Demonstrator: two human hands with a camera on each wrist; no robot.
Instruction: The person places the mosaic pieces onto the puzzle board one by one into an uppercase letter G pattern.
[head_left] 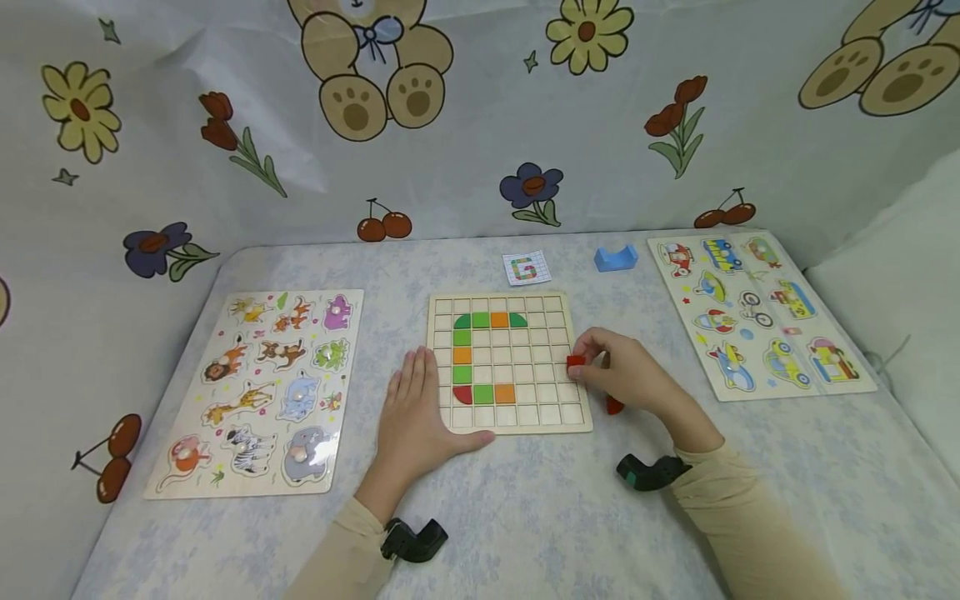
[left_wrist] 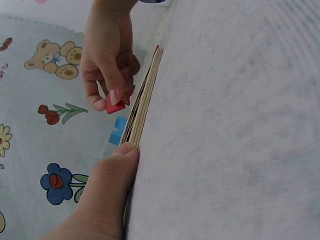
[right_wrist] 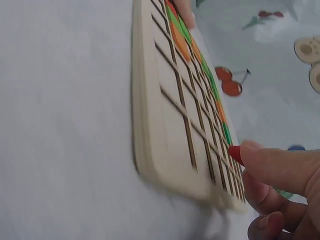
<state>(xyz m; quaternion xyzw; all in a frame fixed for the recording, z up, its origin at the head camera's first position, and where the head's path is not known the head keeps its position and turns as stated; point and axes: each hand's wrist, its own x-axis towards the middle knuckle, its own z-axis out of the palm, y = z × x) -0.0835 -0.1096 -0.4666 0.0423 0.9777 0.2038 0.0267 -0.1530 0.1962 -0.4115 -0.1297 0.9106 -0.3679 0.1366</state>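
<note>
A light wooden grid board [head_left: 520, 355] has green, orange and red pieces in its cells, forming a C-like outline. My left hand [head_left: 412, 408] lies along the board's left side with straight fingers, its thumb [left_wrist: 116, 162] against the front edge. At the board's right edge, my right hand [head_left: 626, 367] pinches a small red block [head_left: 575, 362] between thumb and fingers. In the right wrist view the red block [right_wrist: 236, 154] shows only partly past the thumb. Another red piece [head_left: 614, 405] rests on the table below the right hand.
Behind the board lies a small pattern card [head_left: 527, 267], with a blue notched stand [head_left: 616, 259] to its right. An animal puzzle board [head_left: 262, 392] is on the left; a vehicle puzzle board [head_left: 765, 317] is on the right. A printed cloth [head_left: 457, 183] hangs behind the table.
</note>
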